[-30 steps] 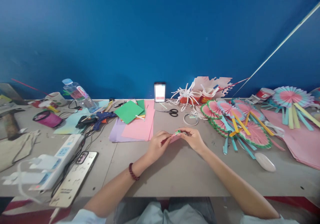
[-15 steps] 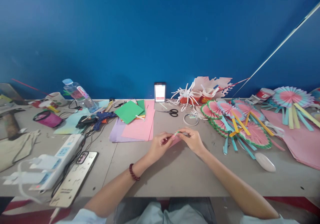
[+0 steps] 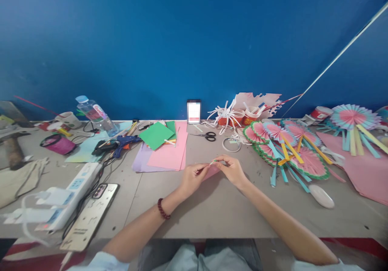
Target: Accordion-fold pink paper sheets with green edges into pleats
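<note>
- I have the left hand (image 3: 191, 178) and right hand (image 3: 234, 171) with fingers pinched on the pink paper (image 3: 211, 171).
- It spans the gap between them, over the counter (image 3: 218, 216).
- I judge uneven pulling could tear it; a loose pinch could let its edge slip crooked.

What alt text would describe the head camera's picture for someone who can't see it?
A person's left hand and right hand hold pink paper over a grey table. Scissors lie beyond them, coloured sheets to the left, paper fans to the right, and a blue wall stands behind.
</note>
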Action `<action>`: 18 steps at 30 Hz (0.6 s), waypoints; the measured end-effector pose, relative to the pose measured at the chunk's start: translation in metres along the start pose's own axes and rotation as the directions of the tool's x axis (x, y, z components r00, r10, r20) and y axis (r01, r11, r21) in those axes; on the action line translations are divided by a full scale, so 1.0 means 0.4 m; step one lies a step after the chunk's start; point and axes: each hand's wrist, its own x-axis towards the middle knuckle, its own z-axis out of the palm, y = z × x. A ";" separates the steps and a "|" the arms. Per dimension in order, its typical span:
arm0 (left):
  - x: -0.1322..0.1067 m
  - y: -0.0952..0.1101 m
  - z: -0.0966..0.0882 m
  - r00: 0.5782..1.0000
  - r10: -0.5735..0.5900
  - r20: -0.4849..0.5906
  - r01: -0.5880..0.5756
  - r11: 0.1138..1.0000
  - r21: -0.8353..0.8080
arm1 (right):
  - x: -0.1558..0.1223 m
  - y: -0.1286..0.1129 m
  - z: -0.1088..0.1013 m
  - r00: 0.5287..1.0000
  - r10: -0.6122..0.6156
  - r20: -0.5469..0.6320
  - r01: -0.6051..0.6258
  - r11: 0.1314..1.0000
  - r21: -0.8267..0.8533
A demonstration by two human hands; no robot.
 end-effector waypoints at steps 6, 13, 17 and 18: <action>-0.003 -0.007 0.007 0.997 0.060 -0.048 -0.059 0.998 0.025 | -0.003 -0.001 0.000 0.996 -0.087 -0.004 0.086 0.995 -0.044; -0.003 0.003 0.003 0.998 0.047 -0.052 -0.043 0.997 0.066 | -0.002 -0.007 0.003 0.982 -0.187 -0.009 0.186 0.981 -0.060; -0.005 0.008 0.000 0.995 0.075 -0.060 -0.069 0.993 0.100 | -0.004 -0.015 0.002 0.980 -0.201 0.008 0.201 0.977 -0.073; -0.005 0.010 -0.003 0.994 0.095 -0.061 -0.088 0.990 0.110 | -0.005 -0.017 0.000 0.980 -0.200 0.024 0.201 0.977 -0.074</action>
